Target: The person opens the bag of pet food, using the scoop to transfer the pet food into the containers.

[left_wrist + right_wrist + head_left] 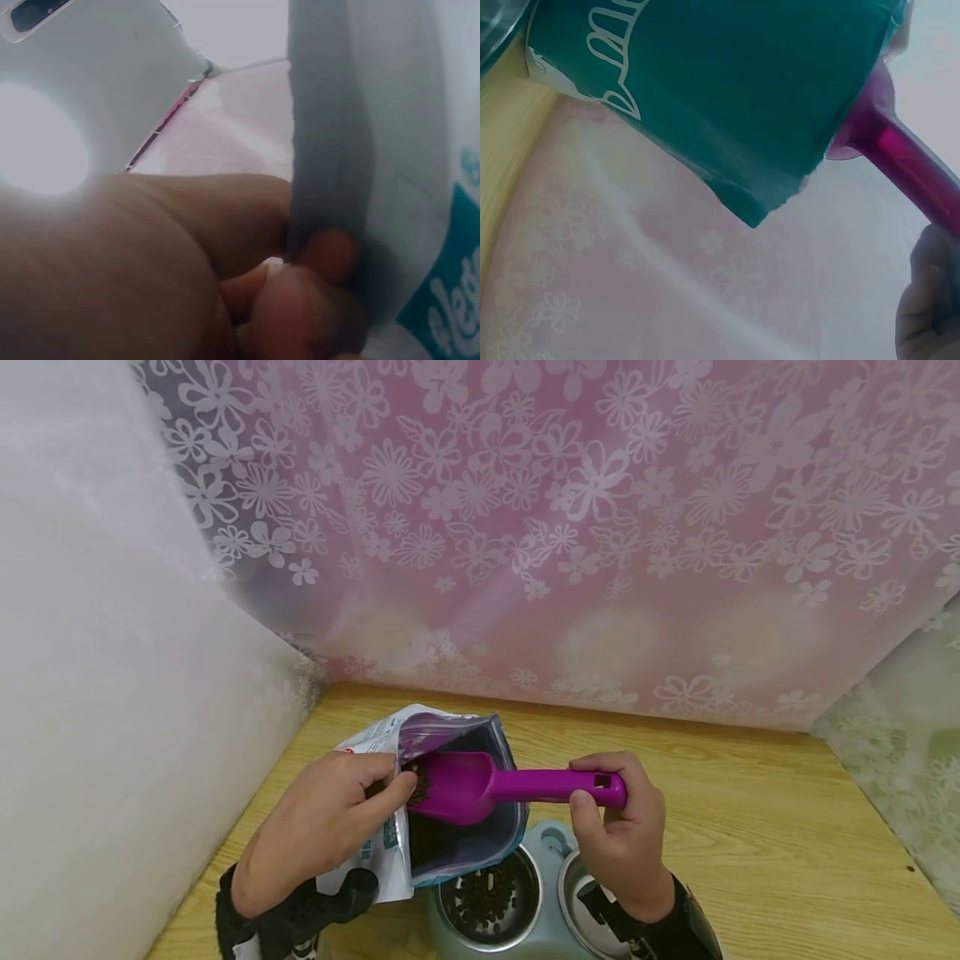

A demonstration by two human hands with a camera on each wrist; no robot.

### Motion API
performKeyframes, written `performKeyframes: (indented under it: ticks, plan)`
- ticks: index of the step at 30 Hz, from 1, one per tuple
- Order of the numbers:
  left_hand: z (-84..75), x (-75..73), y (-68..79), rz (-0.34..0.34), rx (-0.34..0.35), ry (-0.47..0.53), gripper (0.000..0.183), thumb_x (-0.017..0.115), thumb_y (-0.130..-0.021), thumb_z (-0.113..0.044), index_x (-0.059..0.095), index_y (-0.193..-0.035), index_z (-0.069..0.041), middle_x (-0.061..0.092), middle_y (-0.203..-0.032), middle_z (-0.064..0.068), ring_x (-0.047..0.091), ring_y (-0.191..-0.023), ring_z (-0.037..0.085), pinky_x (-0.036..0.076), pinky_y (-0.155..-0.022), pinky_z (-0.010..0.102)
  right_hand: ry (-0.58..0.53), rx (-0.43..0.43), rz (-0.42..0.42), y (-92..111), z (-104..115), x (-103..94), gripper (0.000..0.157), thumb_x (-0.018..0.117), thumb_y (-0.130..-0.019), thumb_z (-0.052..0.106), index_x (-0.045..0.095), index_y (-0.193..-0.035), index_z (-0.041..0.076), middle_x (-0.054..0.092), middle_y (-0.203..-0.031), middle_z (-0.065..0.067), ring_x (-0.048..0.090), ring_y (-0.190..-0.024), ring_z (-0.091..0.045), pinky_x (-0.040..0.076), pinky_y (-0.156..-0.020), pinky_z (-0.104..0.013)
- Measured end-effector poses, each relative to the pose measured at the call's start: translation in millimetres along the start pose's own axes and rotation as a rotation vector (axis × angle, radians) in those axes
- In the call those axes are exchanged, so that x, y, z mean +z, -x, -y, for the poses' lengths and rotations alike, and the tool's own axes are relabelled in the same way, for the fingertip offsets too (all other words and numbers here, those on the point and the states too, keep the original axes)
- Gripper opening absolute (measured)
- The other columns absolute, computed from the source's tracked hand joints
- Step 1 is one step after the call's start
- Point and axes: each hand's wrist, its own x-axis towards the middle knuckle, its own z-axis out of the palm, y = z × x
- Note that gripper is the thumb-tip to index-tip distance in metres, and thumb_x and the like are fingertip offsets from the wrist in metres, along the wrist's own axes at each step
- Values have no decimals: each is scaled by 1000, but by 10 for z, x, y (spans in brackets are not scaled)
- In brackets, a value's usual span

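Observation:
My left hand (322, 822) grips the near left edge of an open pet food bag (386, 868), thumb at its mouth. The left wrist view shows the fingers pinching the pale bag wall (405, 150). My right hand (626, 831) holds a purple scoop (461, 789) by the end of its handle. The scoop's bowl lies inside the bag's mouth, with brown kibble (422, 783) at its front end. In the right wrist view the bag's teal side (720, 97) hides most of the scoop's bowl, while its handle (915, 165) sticks out.
Below the bag stands a light blue double feeder (551, 893). Its left metal bowl (536, 881) contains kibble (483, 897); the right metal bowl (572, 881) is partly behind my right hand. A wooden tabletop (787, 835) meets a pink flowered curtain (510, 527) behind.

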Motion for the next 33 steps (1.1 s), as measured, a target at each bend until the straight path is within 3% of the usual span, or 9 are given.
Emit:
performKeyframes:
  ticks: [4,11,18,24,33]
  plan:
    - [2,-2,5,8,-4,5,46,50,-99,-40,37,-58,-24,26,-51,-14,31,-46,4,26,-46,22,-87,-7,-65,-35,27,-21,21,47,-72,-17,50,-92,-21,53,-67,-10,38,-54,-3,29,-44,-19]
    - [0,0,11,7,1,12,47,49,-100,-42,37,-58,-24,25,-50,-14,29,-45,4,25,-45,22,-123,-59,-188,-63,80,-47,17,45,-72,-12,50,-86,-21,60,-83,-17,48,-59,-9,30,-46,-21]
    - [-7,-17,7,13,-5,13,48,49,-100,-42,36,-58,-23,25,-51,-13,28,-45,5,25,-47,22,-168,-91,-294,-100,103,-30,15,50,-74,-9,52,-83,-21,60,-81,-18,53,-62,-13,34,-51,-20]
    - [-9,-23,2,18,-3,-1,47,49,-100,-41,37,-59,-23,24,-51,-13,28,-45,5,25,-48,23,-216,-84,-368,-130,123,-48,18,42,-70,-11,52,-82,-21,60,-79,-18,57,-65,-17,42,-57,-22]
    - [-2,-23,18,24,-11,14,46,51,-100,-38,37,-59,-23,24,-51,-13,28,-45,5,24,-46,22,-416,-114,-439,-193,153,-62,14,41,-70,-14,48,-78,-24,58,-76,-22,56,-59,-21,40,-50,-22]
